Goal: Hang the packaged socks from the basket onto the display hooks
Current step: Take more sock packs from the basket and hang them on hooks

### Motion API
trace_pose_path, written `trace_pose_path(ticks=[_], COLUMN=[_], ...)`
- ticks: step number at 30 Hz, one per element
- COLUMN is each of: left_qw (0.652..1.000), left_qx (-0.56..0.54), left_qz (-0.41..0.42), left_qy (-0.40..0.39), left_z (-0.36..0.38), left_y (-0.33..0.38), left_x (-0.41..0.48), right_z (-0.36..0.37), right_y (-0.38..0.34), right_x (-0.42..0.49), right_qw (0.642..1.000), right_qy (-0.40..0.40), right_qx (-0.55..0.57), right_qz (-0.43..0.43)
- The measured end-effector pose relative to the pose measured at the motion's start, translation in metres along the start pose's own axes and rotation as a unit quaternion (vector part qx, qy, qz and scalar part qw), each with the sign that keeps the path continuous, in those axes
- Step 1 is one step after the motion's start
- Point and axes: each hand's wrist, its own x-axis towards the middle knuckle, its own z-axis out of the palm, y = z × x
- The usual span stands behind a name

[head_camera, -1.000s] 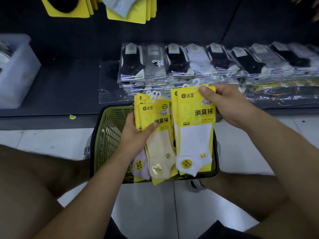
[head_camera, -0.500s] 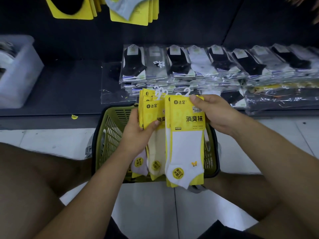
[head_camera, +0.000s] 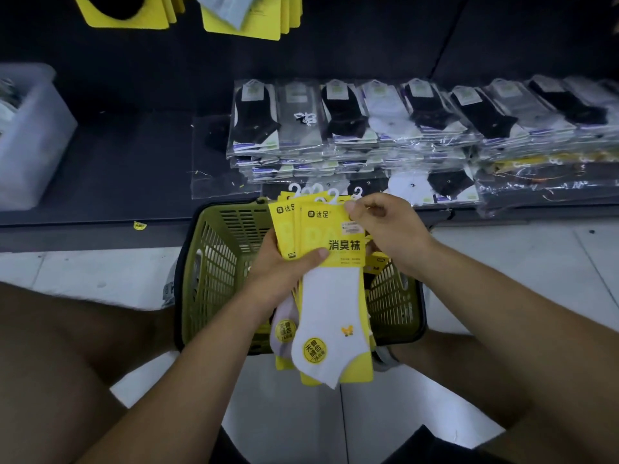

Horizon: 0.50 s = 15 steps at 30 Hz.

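Observation:
A stack of yellow-carded sock packs (head_camera: 330, 289) with white plastic hooks is held above the green basket (head_camera: 214, 269). My left hand (head_camera: 284, 272) grips the stack from the left, thumb pressed across the front card. A white sock with a small butterfly sits on the front pack. My right hand (head_camera: 385, 229) pinches the top right corner of the front card near the hooks. More yellow packs (head_camera: 376, 262) lie in the basket behind my right hand. Hung yellow sock packs (head_camera: 248, 15) show at the top edge.
Piles of clear-bagged black, grey and white socks (head_camera: 368, 128) lie on the dark low shelf (head_camera: 117, 169) behind the basket. A translucent plastic bin (head_camera: 30, 135) stands at the left. My bare knees flank the basket on the white tiled floor (head_camera: 519, 262).
My right hand has brought its white-sock pack leftward onto the stack in my left hand. The two bundles are now one stack, and my left thumb lies over the front pack.

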Motion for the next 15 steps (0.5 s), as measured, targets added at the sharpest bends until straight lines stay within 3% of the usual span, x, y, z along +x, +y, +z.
trace_pose_path(ticks=[2, 4, 7, 11, 15], left_qw=[1.000, 0.999, 0.999, 0.998, 0.998], left_qx=[0.001, 0.007, 0.002, 0.002, 0.004], left_qz=[-0.007, -0.008, -0.008, -0.018, -0.021], left_qy=[0.027, 0.036, 0.042, 0.056, 0.059], left_z=[-0.008, -0.017, -0.025, -0.030, -0.030], left_y=[-0.004, -0.007, -0.011, -0.015, -0.017], left_x=[0.004, 0.009, 0.013, 0.015, 0.018], right_z=[-0.010, -0.026, -0.044, -0.044, -0.043], right_y=[0.010, 0.030, 0.065, 0.089, 0.092], right_x=[0.004, 0.010, 0.012, 0.009, 0.013], right_qw=[0.999, 0.988, 0.917, 0.880, 0.868], right_qy=[0.011, 0.026, 0.007, -0.012, -0.005], right_qx=[0.023, -0.154, -0.398, -0.472, -0.492], right_qz=[0.034, -0.013, -0.038, -0.047, -0.064])
